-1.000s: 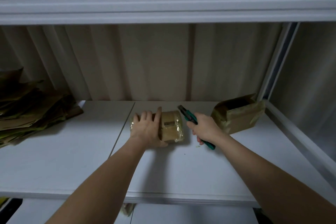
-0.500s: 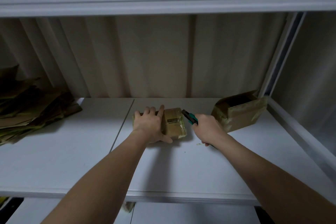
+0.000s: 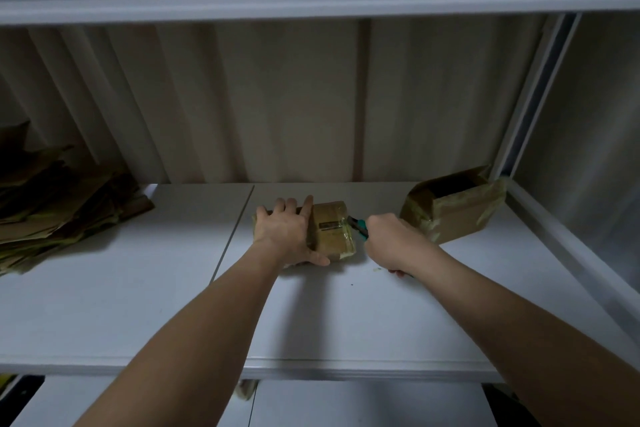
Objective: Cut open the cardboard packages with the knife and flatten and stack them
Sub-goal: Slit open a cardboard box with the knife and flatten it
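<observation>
Right hand (image 3: 391, 239) grips the knife (image 3: 360, 226); left hand (image 3: 285, 234) holds a taped package (image 3: 332, 232) down mid-shelf.

The knife's green handle is mostly hidden in the fist and its blade tip is hard to make out beside the package's glossy, tape-wrapped right side. The left hand's fingers lie spread, covering the package's left half. An opened cardboard box (image 3: 453, 211) sits at the white shelf's (image 3: 138, 305) back right corner; flattened cardboard (image 3: 52, 204), cut off, is piled at the left edge.

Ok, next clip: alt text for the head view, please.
On a white shelf, a left hand presses down a small taped package while the right hand grips a green knife at the package's right end. An opened box sits far right; flattened cardboard is piled far left.
</observation>
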